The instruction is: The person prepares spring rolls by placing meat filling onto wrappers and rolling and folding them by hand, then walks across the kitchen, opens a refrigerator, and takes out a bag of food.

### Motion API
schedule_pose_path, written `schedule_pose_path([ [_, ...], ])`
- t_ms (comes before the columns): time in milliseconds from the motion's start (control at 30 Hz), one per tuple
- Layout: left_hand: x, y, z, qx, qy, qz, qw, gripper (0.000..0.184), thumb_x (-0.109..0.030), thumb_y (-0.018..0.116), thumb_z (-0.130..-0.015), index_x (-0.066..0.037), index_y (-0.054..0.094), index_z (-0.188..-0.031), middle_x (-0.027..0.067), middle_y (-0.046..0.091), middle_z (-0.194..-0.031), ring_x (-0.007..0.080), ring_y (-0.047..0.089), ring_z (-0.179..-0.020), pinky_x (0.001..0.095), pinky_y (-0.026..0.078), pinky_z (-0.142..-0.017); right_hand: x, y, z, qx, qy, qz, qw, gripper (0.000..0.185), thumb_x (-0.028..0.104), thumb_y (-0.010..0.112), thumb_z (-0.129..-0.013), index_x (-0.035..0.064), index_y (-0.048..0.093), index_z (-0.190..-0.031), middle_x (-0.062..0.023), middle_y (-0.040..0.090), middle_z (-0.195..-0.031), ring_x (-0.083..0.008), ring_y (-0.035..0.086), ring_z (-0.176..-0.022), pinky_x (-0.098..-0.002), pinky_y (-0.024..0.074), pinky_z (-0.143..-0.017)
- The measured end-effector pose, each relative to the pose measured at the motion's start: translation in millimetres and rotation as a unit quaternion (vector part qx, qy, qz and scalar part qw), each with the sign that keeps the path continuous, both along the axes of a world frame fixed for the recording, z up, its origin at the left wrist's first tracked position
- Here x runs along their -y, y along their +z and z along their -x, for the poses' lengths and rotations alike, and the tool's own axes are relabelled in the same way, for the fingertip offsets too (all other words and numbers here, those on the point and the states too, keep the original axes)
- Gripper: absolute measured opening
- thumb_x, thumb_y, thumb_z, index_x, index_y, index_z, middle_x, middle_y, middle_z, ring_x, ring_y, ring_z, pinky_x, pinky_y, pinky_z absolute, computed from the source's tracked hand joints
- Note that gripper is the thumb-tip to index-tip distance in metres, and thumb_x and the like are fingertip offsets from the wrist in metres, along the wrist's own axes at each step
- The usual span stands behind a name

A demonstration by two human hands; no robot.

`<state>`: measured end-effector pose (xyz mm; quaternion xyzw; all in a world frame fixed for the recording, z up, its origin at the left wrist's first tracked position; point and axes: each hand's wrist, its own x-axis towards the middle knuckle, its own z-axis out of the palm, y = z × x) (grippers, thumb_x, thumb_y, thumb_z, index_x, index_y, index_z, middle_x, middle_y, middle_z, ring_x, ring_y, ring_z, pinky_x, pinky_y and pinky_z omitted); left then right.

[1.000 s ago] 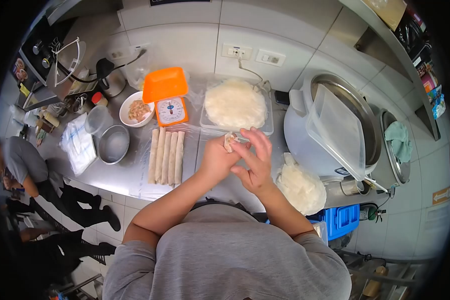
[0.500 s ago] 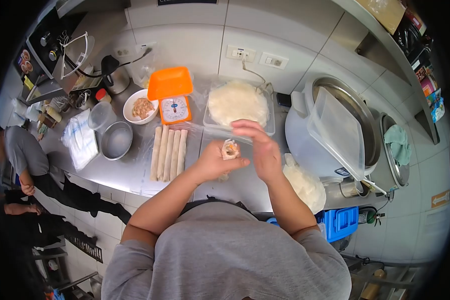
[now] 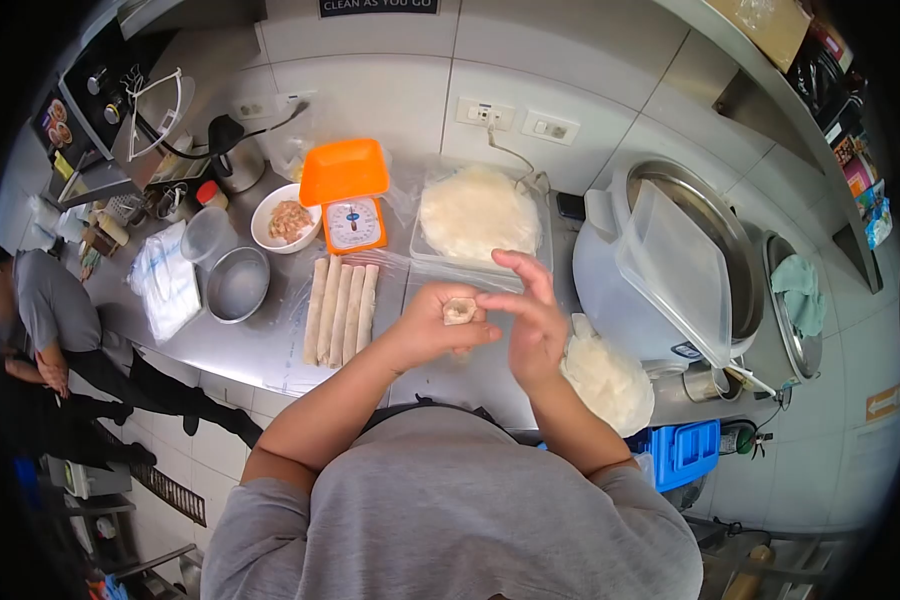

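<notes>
My left hand [image 3: 428,328] is wrapped around an upright spring roll [image 3: 459,311], and the roll's pale wrapper end points up at me. The filling is hidden now. My right hand [image 3: 532,325] is beside it with fingers spread, one fingertip touching the roll's top edge. Left of my hands, several long pale spring rolls [image 3: 341,312] lie side by side on clear plastic. Round white wrappers [image 3: 480,215] are stacked in a clear tray behind my hands. More wrappers [image 3: 610,376] lie by my right forearm.
An orange kitchen scale [image 3: 354,224] stands beside a white bowl of pinkish filling [image 3: 288,219]. A metal bowl [image 3: 237,284] and plastic bags [image 3: 165,280] are further left. At right stands a large plastic tub [image 3: 615,275] with a leaning lid [image 3: 675,270]. A person [image 3: 60,310] stands far left.
My right hand's fingers have come down onto the roll's top. The orange filling seen in its open end is now covered by wrapper. My left hand keeps its hold.
</notes>
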<state>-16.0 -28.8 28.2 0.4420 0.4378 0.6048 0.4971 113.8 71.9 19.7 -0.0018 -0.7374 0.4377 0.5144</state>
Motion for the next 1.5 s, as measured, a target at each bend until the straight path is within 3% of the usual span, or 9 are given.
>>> schedule_pose_path([
  [267, -13, -16, -11, -0.07, 0.015, -0.104, 0.992, 0.011, -0.003, 0.067, -0.081, -0.004, 0.06, -0.073, -0.0008, 0.058, -0.065, 0.0052, 0.054, -0.061, 0.0217, 0.04, -0.051, -15, 31, -7, 0.135, 0.015, -0.277, 0.951, 0.063, 0.066, 0.041, -0.091, 0.0118, 0.074, -0.09, -0.0182, 0.061, -0.12, -0.038, 0.043, -0.123, -0.0506, 0.0301, -0.105],
  [367, -16, -25, -19, -0.085, 0.062, -0.091, 0.99, 0.014, -0.004, 0.067, -0.081, -0.005, 0.057, -0.071, -0.0021, 0.056, -0.064, 0.0037, 0.052, -0.064, 0.0231, 0.04, -0.052, -24, 23, -6, 0.152, 0.01, -0.253, 0.955, 0.062, 0.067, 0.044, -0.089, 0.0131, 0.074, -0.093, -0.0162, 0.061, -0.121, -0.0377, 0.043, -0.123, -0.0506, 0.03, -0.105],
  [467, -13, -9, -14, -0.143, 0.214, -0.011, 0.966, 0.022, -0.008, 0.072, -0.079, -0.004, 0.055, -0.068, -0.0021, 0.053, -0.06, 0.0046, 0.045, -0.06, 0.0259, 0.04, -0.052, -4, 19, -17, 0.056, -0.124, -0.158, 0.978, 0.055, 0.063, 0.055, -0.084, 0.0148, 0.073, -0.102, -0.0122, 0.059, -0.125, -0.0335, 0.043, -0.123, -0.0507, 0.0275, -0.106],
  [667, -23, -14, -19, -0.175, 0.306, -0.031, 0.935, 0.026, -0.01, 0.073, -0.08, -0.003, 0.052, -0.066, 0.005, 0.049, -0.055, 0.0083, 0.039, -0.055, 0.0293, 0.039, -0.048, 16, -5, -5, 0.097, -0.261, -0.316, 0.907, 0.058, 0.064, 0.055, -0.084, 0.0148, 0.069, -0.112, -0.0122, 0.057, -0.128, -0.0334, 0.041, -0.125, -0.0508, 0.0226, -0.108],
  [867, -26, -28, -17, -0.216, 0.299, -0.024, 0.929, 0.021, -0.006, 0.069, -0.075, -0.002, 0.05, -0.066, 0.0086, 0.048, -0.055, 0.0106, 0.038, -0.054, 0.0313, 0.04, -0.048, 4, 11, 6, 0.135, -0.176, -0.271, 0.937, 0.053, 0.062, 0.065, -0.076, 0.0113, 0.066, -0.092, -0.0117, 0.057, -0.126, -0.0353, 0.041, -0.125, -0.0545, 0.0252, -0.106],
  [967, -24, -29, -17, -0.205, 0.29, -0.041, 0.934, 0.018, -0.004, 0.067, -0.071, -0.002, 0.05, -0.066, 0.0075, 0.048, -0.054, 0.0094, 0.039, -0.055, 0.0314, 0.04, -0.048, 3, 20, 10, 0.175, -0.132, -0.291, 0.931, 0.052, 0.061, 0.06, -0.082, 0.0091, 0.064, -0.082, -0.0139, 0.059, -0.123, -0.0378, 0.043, -0.123, -0.0512, 0.0276, -0.105],
  [1167, -14, -3, -17, -0.111, 0.285, -0.041, 0.951, 0.021, -0.005, 0.07, -0.076, -0.004, 0.051, -0.066, -0.0018, 0.048, -0.058, 0.0038, 0.04, -0.06, 0.0256, 0.037, -0.049, 4, 16, -1, 0.011, -0.122, -0.118, 0.985, 0.054, 0.06, 0.056, -0.086, 0.0088, 0.071, -0.096, -0.0152, 0.058, -0.123, -0.0364, 0.046, -0.12, -0.0491, 0.0328, -0.103],
  [1300, -12, -8, -17, -0.103, 0.248, -0.072, 0.961, 0.023, -0.004, 0.07, -0.077, -0.005, 0.05, -0.067, -0.0043, 0.046, -0.06, 0.0029, 0.039, -0.061, 0.0235, 0.035, -0.05, 8, 7, 0, 0.043, -0.149, -0.189, 0.97, 0.056, 0.06, 0.054, -0.087, 0.0098, 0.072, -0.103, -0.0169, 0.059, -0.124, -0.0356, 0.046, -0.119, -0.0462, 0.0333, -0.103],
  [1500, -16, -19, -17, -0.116, 0.226, -0.103, 0.962, 0.025, -0.003, 0.07, -0.075, -0.005, 0.048, -0.065, -0.0042, 0.046, -0.06, 0.003, 0.039, -0.062, 0.0232, 0.035, -0.05, -5, 29, 5, 0.096, -0.086, -0.29, 0.948, 0.054, 0.061, 0.054, -0.085, 0.0113, 0.074, -0.091, -0.0162, 0.063, -0.117, -0.037, 0.046, -0.119, -0.0476, 0.0325, -0.102],
])
